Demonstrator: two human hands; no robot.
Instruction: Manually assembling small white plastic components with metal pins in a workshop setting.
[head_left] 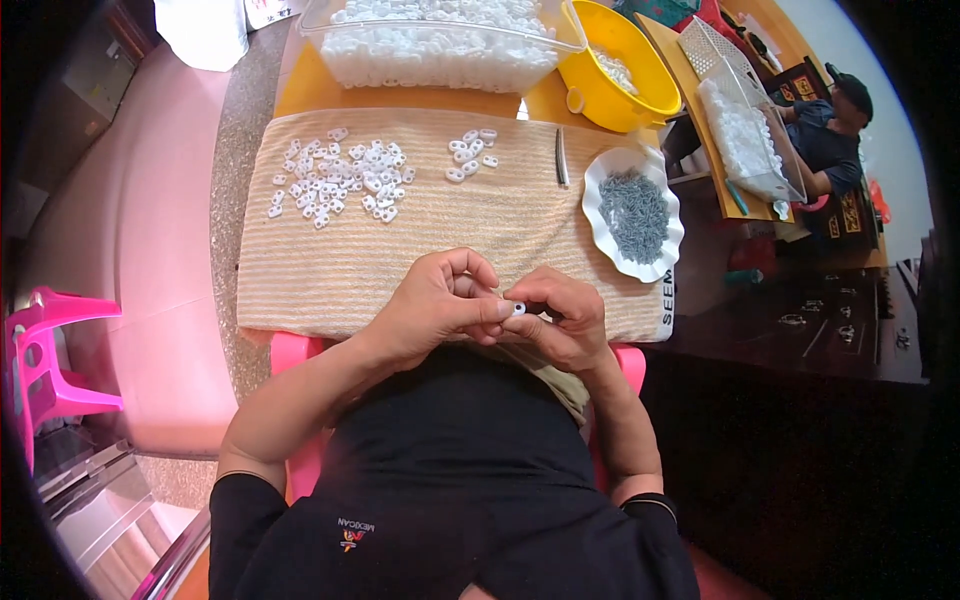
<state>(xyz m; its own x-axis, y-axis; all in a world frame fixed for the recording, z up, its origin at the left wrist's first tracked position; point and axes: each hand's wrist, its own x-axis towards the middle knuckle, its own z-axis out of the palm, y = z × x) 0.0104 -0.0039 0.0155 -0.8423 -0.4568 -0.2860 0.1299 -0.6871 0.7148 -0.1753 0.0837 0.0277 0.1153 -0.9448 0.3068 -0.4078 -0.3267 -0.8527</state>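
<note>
Close to my body, above the near edge of the towel, a small white plastic piece [518,309] with a dark hole is pinched between my hands. My left hand [445,300] comes from the left, its thumb and fingertips closed on the piece. From the other side, my right hand [565,315] has thumb and forefinger bent round it; whether it also holds a smaller part is hidden. Loose white pieces [345,175] with holes lie at the towel's left, and a smaller group [470,155] sits at its middle. A white scalloped dish [592,200] of small grey parts [635,215] stands at the right.
Beneath everything is a striped beige towel [440,235]. A clear bin [440,45] full of white pieces and a yellow basin [650,105] stand behind it. Thin dark and pale sticks [562,157] lie near the dish. A person [835,130] sits by another bin at the right.
</note>
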